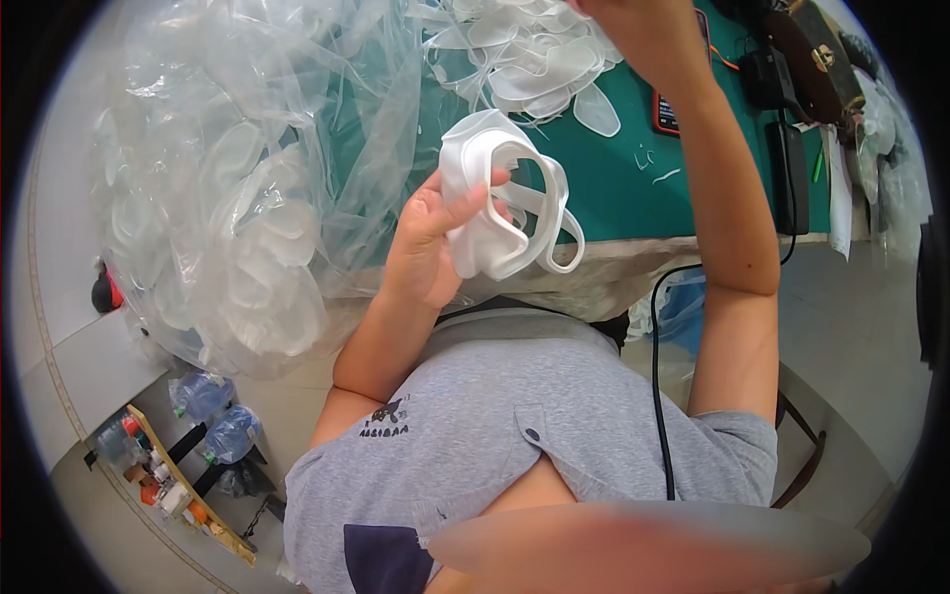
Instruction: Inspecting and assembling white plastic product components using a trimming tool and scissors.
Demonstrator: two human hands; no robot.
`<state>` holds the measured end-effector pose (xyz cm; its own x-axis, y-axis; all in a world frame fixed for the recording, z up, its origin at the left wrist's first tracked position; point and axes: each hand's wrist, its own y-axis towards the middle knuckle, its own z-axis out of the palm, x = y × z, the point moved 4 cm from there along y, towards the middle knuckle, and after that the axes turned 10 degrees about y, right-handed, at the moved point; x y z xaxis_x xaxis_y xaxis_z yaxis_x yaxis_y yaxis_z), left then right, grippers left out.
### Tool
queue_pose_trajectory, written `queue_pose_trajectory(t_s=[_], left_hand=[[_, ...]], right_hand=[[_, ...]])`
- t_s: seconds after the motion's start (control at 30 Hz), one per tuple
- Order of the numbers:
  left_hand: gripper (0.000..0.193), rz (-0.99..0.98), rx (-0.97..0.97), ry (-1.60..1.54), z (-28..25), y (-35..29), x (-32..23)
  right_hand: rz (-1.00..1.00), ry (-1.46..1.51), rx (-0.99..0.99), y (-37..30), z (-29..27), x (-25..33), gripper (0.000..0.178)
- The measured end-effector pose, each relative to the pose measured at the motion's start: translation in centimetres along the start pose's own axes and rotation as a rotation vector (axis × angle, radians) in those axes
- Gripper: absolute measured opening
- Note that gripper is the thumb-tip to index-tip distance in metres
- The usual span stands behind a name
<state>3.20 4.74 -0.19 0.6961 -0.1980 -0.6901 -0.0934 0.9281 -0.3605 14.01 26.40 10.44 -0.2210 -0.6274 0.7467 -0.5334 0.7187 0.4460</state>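
Observation:
My left hand (430, 233) is closed on a white, smooth, mask-shaped piece (475, 163) with a large opening and a band looping off its right side. The thumb lies across the piece's front, and fingertips show through the opening. It is held up over the near edge of the green table (623, 203). My right hand (643, 30) reaches to the far side, cut off by the top edge of the head view, so its fingers are mostly hidden. Near it lies a pile of thin, white, rounded flat pieces (534, 59).
Large clear plastic bags (267, 198) of translucent rounded pieces cover the table's left side. A red-edged phone (665, 114), a black power strip (787, 178) and a brown case (816, 59) lie to the right. A black cable (655, 366) hangs down before me.

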Motion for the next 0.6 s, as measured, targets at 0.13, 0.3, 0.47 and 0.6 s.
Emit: queue_pose_trajectory(t_s=[0.13,0.3,0.47,0.6], left_hand=[[0.038,-0.057,0.022,-0.173,-0.3,0.4,-0.1],[0.035,0.099,-0.054,0.249,-2.8,-0.5,-1.6],[0.045,0.155,-0.033,0.276,0.7,-1.5,-3.1],[0.049,0.346,0.179,0.396,3.9,-1.4,-3.4]], right_hand=[[0.086,-0.109,-0.144,-3.0,-4.3,-0.6,0.027],[0.495,-0.422,-0.063,-10.2,-10.8,-4.8,0.027],[0.745,-0.54,0.094,-16.7,-13.9,-9.1,0.028],[0.606,-0.126,-0.06,-15.8,-11.0,-4.9,0.022]])
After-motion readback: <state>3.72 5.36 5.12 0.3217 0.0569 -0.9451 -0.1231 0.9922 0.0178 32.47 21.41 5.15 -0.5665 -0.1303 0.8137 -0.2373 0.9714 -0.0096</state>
